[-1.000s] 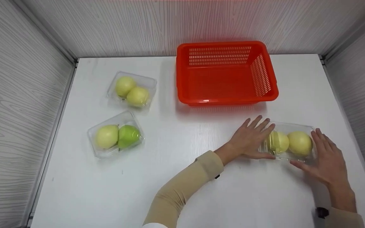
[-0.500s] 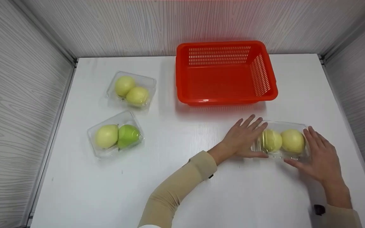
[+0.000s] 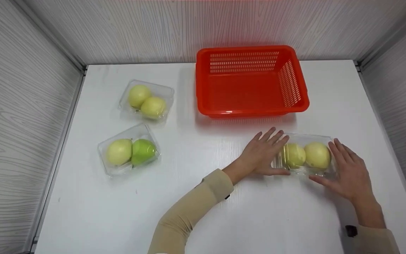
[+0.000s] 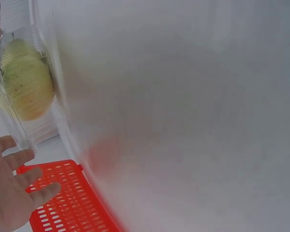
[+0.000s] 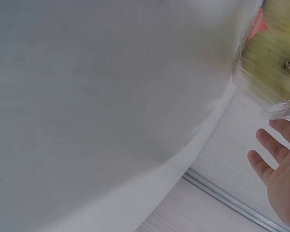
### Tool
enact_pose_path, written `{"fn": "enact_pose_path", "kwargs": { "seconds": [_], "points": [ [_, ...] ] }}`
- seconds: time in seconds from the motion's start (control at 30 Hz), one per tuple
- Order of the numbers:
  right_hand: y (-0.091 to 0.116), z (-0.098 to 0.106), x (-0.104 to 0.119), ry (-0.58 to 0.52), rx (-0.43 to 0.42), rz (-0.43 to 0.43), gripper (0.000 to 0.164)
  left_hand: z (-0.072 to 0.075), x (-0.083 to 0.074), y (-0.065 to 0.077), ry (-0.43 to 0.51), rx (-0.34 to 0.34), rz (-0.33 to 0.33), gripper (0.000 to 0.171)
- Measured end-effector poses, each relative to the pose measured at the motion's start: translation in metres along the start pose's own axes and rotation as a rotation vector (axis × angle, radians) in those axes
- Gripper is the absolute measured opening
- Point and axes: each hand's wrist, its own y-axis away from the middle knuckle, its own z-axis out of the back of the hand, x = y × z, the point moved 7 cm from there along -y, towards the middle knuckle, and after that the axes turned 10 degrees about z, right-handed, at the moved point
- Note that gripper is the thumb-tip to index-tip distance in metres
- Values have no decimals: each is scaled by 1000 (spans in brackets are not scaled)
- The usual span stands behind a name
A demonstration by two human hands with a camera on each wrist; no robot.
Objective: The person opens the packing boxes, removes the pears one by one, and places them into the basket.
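A clear plastic box (image 3: 308,171) holding two pale yellow-green round fruits (image 3: 317,155) sits on the right part of the table. At its left end lies my left hand (image 3: 262,153), fingers straight and spread, thumb along the near edge. My right hand (image 3: 351,171) stands at the other end with its fingers extended along that side. In the left wrist view a fruit (image 4: 29,87) shows through the plastic, above the left hand (image 4: 12,193). In the right wrist view the right hand's fingers (image 5: 275,147) are extended close to the box's end (image 5: 280,108).
A red basket (image 3: 252,114) with slotted walls stands at the back, beyond the hands. On the left lie two more clear boxes: one with two yellow fruits (image 3: 146,102), one with a yellow fruit (image 3: 119,151) and a green fruit (image 3: 143,151). Grained walls (image 3: 12,123) enclose the table.
Both hands and the box between them have slid left along the table, and slightly away from the person. The basket and the two left boxes have stayed put.
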Motion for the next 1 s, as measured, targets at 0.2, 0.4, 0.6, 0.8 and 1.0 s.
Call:
{"fn": "enact_pose_path", "kwargs": {
  "seconds": [0.2,0.4,0.6,0.8,1.0],
  "points": [
    [-4,-3,5,7,-8,14,120,1,6,6,-7,0,7,107],
    [-9,-5,12,-9,-9,44,118,1,16,12,-18,-4,14,107],
    [-14,-9,20,5,1,75,117,2,24,19,-27,-23,14,107],
    [-18,-13,26,30,-8,109,117,2,34,28,-29,-42,23,107],
    [-23,-16,35,32,-8,138,117,3,42,37,-7,-20,42,107]
  ]
}}
